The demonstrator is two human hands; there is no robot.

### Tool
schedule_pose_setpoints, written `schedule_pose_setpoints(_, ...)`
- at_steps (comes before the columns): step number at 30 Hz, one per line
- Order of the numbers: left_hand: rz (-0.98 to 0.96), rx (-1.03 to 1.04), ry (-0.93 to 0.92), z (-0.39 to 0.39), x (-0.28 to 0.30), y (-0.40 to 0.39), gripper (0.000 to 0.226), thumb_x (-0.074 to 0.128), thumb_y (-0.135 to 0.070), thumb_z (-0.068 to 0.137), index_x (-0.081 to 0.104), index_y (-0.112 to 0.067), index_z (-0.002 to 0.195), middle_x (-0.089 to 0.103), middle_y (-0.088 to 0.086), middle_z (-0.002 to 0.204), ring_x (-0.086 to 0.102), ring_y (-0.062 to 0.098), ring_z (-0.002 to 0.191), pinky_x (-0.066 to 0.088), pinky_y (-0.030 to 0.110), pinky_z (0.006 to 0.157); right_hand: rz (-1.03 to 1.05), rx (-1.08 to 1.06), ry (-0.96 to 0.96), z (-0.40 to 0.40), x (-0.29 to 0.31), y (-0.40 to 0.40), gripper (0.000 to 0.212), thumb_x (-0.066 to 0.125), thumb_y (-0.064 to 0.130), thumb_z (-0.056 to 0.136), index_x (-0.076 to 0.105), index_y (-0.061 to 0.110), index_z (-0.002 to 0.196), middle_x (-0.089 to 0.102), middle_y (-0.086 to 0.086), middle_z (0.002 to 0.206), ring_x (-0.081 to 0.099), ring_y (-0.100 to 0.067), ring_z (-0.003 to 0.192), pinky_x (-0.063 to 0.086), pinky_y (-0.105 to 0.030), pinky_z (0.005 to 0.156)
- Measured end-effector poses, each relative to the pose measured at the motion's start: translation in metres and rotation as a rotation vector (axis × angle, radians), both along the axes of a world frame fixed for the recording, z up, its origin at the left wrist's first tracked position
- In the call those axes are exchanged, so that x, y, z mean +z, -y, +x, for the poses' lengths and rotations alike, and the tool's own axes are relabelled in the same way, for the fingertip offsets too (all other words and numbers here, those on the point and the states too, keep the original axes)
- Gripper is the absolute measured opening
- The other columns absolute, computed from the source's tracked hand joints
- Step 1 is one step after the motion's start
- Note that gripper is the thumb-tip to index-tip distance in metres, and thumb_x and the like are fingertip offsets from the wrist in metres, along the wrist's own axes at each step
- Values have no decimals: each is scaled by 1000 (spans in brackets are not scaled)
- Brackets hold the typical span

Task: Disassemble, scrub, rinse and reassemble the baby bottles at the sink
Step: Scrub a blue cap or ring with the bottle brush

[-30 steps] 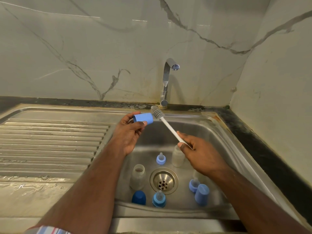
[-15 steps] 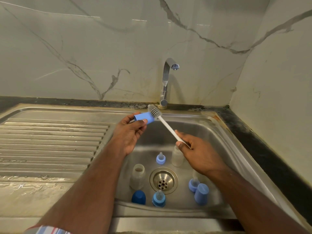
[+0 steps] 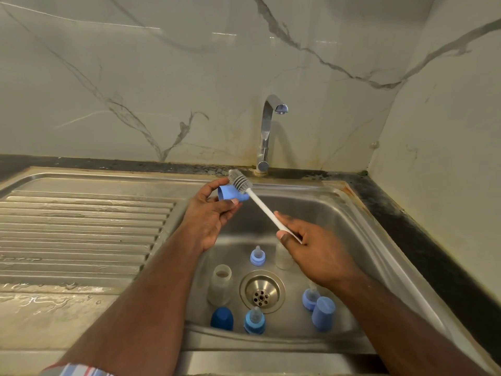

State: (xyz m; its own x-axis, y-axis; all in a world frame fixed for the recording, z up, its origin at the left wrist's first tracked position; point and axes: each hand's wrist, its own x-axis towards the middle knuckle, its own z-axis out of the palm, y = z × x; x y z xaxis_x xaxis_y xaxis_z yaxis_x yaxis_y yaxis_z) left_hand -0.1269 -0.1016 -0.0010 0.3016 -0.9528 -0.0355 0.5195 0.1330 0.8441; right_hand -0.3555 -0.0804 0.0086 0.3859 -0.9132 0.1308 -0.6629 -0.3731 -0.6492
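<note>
My left hand grips a light blue bottle cap above the sink's back left corner. My right hand holds the white handle of a bottle brush; its grey bristle head lies against the outside of the cap. In the steel sink stand two clear bottles, the second partly behind my right hand. Blue nipple rings, a dark blue cap and a light blue cap surround the drain.
The chrome tap rises behind the sink, with no water running. A ribbed steel drainboard spreads to the left, wet near its front. Marble walls close in at the back and right, above a dark counter strip.
The brush head has slid left along the cap, from beside its right end to lying over its top. The cap has tilted slightly in my left hand.
</note>
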Motion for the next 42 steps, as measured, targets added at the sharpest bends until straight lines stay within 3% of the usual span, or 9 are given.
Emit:
schedule_pose_setpoints(7,29,-48,76,1,2,-4,51,61,19,88,65,-18,123,64,17,125,75,29,95,62,30,76,-16,-69,-2,-7,4,8,47,47,40,104,38,41,150,63,12,126,57,-1,82,37,-6,62)
schedule_pose_setpoints(12,4,-50,3,-1,4,-4,45,61,15,89,63,-17,119,70,19,120,76,28,92,62,30,75,-6,23,-12,-1,-1,1,44,49,42,103,44,46,146,62,21,129,63,-3,92,41,-2,64)
schedule_pose_setpoints(17,20,-32,-22,-1,2,-3,44,68,11,87,61,-11,124,64,21,127,74,34,98,62,33,78,-12,-57,-1,-6,0,10,47,48,39,104,41,41,150,63,11,131,60,-4,90,40,-4,65)
schedule_pose_setpoints(22,18,-22,-44,-1,2,-2,39,62,17,88,59,-5,120,66,25,125,75,28,91,62,29,74,-5,35,-1,-1,-1,0,43,50,42,102,45,47,145,57,29,129,61,2,88,40,1,66)
schedule_pose_setpoints(26,42,-14,1,1,0,0,48,65,17,86,62,-11,124,65,23,124,75,30,99,62,31,78,-18,-43,-23,-4,-1,10,46,48,42,103,42,43,149,60,17,136,60,-2,93,39,-7,71)
schedule_pose_setpoints(31,24,-5,-24,3,-2,2,50,61,20,86,59,-9,127,68,23,122,75,29,96,63,32,79,-3,45,-13,-1,-1,-1,44,49,41,103,43,46,146,58,27,122,64,-5,94,44,-1,65)
schedule_pose_setpoints(35,26,1,0,2,-2,1,49,62,21,86,62,-10,124,64,20,125,72,33,105,62,32,81,-16,-58,-20,-5,1,10,48,48,40,104,39,41,150,61,13,133,58,-1,85,38,-4,65)
schedule_pose_setpoints(40,17,-5,1,2,-3,2,50,60,21,87,59,-7,128,68,21,123,72,34,105,62,36,86,-15,29,-13,-1,1,0,44,49,41,103,42,47,147,60,26,116,59,7,76,41,-1,61)
schedule_pose_setpoints(42,21,-5,31,1,-3,2,50,61,21,87,60,-7,128,68,19,121,74,30,99,62,36,86,-18,1,-35,0,0,4,46,48,41,104,41,45,148,63,22,114,60,1,74,41,-1,59)
